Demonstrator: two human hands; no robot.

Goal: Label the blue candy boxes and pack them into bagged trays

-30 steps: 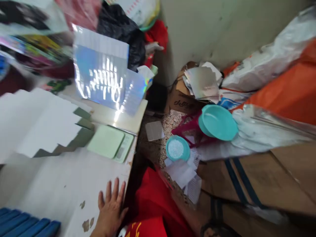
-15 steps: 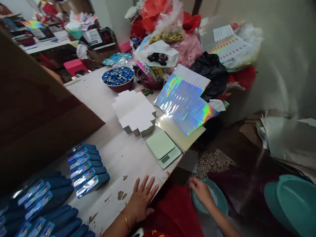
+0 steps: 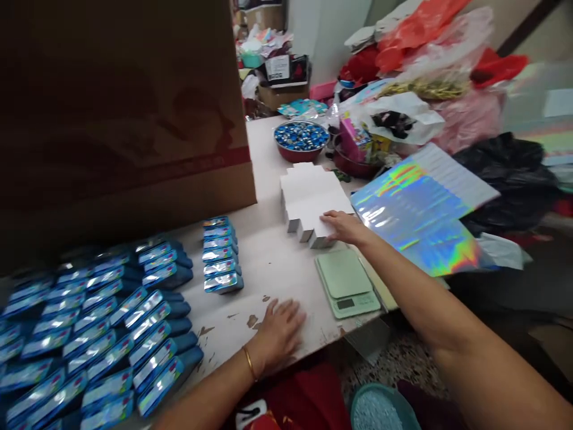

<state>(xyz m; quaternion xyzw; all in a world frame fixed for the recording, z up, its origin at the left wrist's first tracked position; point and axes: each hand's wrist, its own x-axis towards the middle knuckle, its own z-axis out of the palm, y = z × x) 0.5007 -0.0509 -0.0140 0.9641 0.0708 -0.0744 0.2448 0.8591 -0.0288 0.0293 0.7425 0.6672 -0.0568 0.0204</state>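
My left hand [image 3: 280,328] rests on the table near its front edge, fingers spread and a little blurred, holding nothing. Reaching across, my right hand [image 3: 342,227] has its fingers closed over the near right corner of a stack of white cut-out card blanks [image 3: 313,188]. Whether it grips one blank or several is not clear. Just below that hand lies a pale green digital scale [image 3: 344,275], its plate bare. Blue shiny pouches [image 3: 221,257] stand in a short row to the left of the scale, and many more [image 3: 152,322] fill the table's left side.
A large cardboard box [image 3: 134,119] blocks the back left. Behind the blanks stand a bowl of small blue packets [image 3: 301,137] and piled bags [image 3: 403,119]. Holographic sheets [image 3: 416,203] overhang the right edge. Below the table sits a teal tub of pale grains [image 3: 376,409].
My right hand has risen from the tub beside the table to the stack of white blanks. The left hand stays on the table, its fingers shifted slightly. The view has swung left.
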